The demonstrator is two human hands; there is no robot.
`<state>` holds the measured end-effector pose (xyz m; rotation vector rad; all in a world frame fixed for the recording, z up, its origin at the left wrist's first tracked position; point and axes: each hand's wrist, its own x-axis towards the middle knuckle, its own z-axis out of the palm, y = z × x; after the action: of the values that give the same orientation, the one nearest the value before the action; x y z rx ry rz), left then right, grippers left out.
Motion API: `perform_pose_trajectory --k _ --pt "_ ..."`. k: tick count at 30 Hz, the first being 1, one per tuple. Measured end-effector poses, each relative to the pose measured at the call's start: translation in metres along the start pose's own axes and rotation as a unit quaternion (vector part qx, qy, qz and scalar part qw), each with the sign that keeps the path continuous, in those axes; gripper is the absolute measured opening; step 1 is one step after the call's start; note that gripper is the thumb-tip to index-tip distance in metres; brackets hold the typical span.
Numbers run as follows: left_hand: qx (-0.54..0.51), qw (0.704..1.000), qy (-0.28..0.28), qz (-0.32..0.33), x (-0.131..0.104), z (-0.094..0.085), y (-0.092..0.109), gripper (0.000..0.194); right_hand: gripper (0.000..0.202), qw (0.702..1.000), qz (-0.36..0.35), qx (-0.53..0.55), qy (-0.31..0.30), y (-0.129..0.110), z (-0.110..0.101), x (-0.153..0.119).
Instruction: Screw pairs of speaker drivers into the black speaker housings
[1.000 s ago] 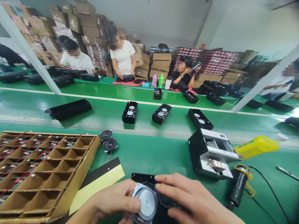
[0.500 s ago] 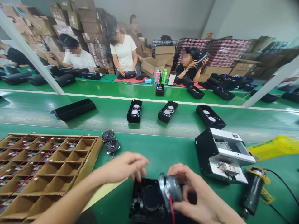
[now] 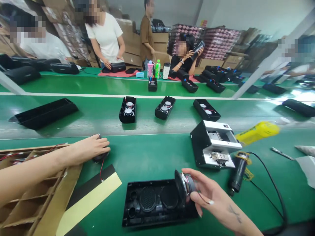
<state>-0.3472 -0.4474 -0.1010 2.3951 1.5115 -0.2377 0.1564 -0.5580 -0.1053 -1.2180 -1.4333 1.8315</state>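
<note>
My right hand grips a round speaker driver by its magnet, tilted on edge over the right part of a black speaker housing. A thin wire with a white plug trails over my fingers. The housing lies open side up, showing two round mesh grilles and two small round ports. Farther left, my left hand has its fingers curled over another dark speaker driver on the bench, mostly hidden under it. That driver's red wire runs down to a black and yellow strip.
A divided cardboard box stands at left. To the right are a black and white machine, a yellow bottle and a corded black screwdriver. Several housings sit on the green belt. Co-workers are beyond it.
My left hand has moved from above the housing leftward to the spare drivers. My right hand still holds its driver, now turned more upright. The view has shifted right.
</note>
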Motion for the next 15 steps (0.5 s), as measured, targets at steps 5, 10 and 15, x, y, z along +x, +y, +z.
perform_pose_trajectory --k 5,10,15 --pt "-0.067 0.997 -0.025 -0.022 0.002 0.006 0.000 0.031 0.052 0.959 -0.036 -0.273 0.063 -0.012 0.017 -0.010" --pt "-0.154 0.982 0.013 -0.113 0.002 0.028 0.007 0.059 0.041 0.895 -0.125 -0.423 0.072 -0.005 0.036 -0.004" --pt "-0.286 0.938 0.079 -0.180 0.002 0.033 0.023 0.047 0.043 0.827 -0.217 -0.511 0.087 0.008 0.036 -0.001"
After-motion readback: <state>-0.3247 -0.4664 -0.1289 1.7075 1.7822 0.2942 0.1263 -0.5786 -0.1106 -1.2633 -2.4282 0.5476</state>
